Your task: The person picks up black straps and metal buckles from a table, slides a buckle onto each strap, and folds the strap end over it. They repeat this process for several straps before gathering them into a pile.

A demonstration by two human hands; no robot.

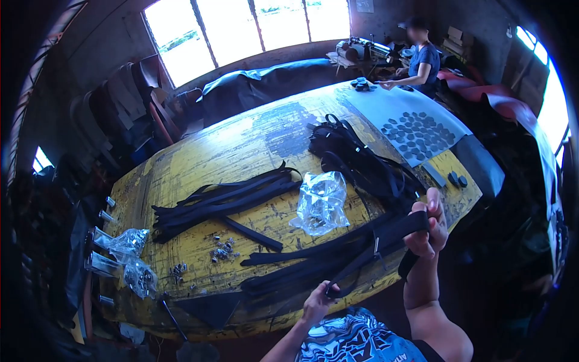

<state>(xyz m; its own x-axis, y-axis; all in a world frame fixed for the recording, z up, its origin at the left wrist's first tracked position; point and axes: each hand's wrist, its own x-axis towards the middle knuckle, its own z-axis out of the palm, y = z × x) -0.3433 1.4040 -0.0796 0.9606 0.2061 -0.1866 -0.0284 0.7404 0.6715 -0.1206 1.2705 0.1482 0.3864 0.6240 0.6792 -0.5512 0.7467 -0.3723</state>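
Yellow paint, scuffed and scratched, covers the broad table (199,163) below the bright windows (235,30). My right hand (427,226) is up, fingers closed around a black strap (413,225) above the near right side; my left hand (316,303), low by the edge, grips dark strap too, seemingly the same length, though I cannot tell for certain. I'd do well to hold it flat and untwisted, with even tension, and mind the slim metal piece (377,246) between my hands. Loose straps (301,256) underneath could tangle with it. Beyond them, a clear plastic bag (321,204) crowds the middle, between a strap pile (229,198) and a bigger bundle (350,145). Small metal parts (223,249) lie scattered leftward. At the far end, a person (425,63) stands by a pale sheet (374,105) bearing dark pieces (418,136).
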